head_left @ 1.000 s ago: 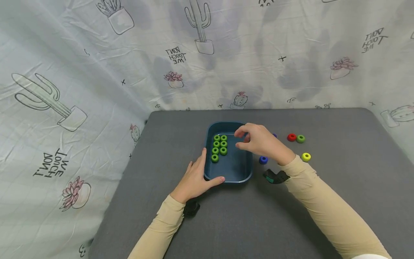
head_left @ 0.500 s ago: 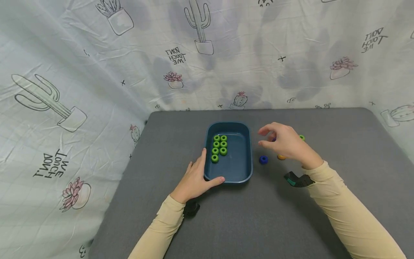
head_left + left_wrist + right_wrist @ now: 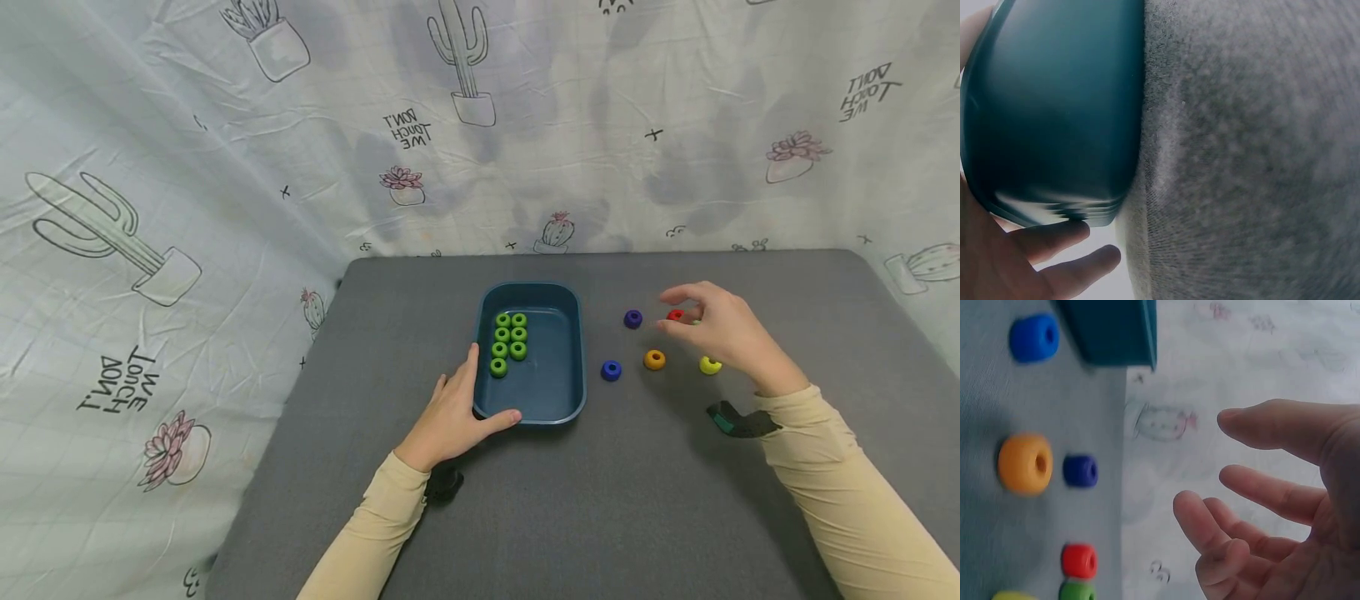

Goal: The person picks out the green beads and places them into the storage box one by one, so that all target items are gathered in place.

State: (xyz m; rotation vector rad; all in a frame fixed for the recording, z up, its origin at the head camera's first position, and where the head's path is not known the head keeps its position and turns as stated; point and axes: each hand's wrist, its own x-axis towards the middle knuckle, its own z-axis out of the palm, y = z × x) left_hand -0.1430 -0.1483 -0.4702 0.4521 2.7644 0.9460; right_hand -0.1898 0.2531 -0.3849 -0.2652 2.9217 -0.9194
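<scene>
My left hand (image 3: 453, 417) rests against the near left corner of a dark blue tray (image 3: 551, 387), its thumb over the near rim and fingers along the left side. In the left wrist view, fingers reach past the outer wall of the tray (image 3: 1054, 112). Several green ring-shaped beads (image 3: 498, 367) lie in two columns inside. My right hand (image 3: 723, 333) hovers over the loose beads, thumb and fingers apart with nothing between them. It overlaps a red bead (image 3: 675, 314) and mostly hides a green one; in the right wrist view that green bead (image 3: 1077, 591) sits beside the red.
On the grey table (image 3: 600, 500), right of the tray, lie a purple bead (image 3: 633, 323), a blue bead (image 3: 611, 375), an orange bead (image 3: 654, 365) and a yellow bead (image 3: 709, 369). A printed cloth (image 3: 525, 167) hangs behind the table's far edge.
My right hand has moved rightward from above the tray to the red and green beads, uncovering the purple and orange ones. The left hand and the tray have stayed put.
</scene>
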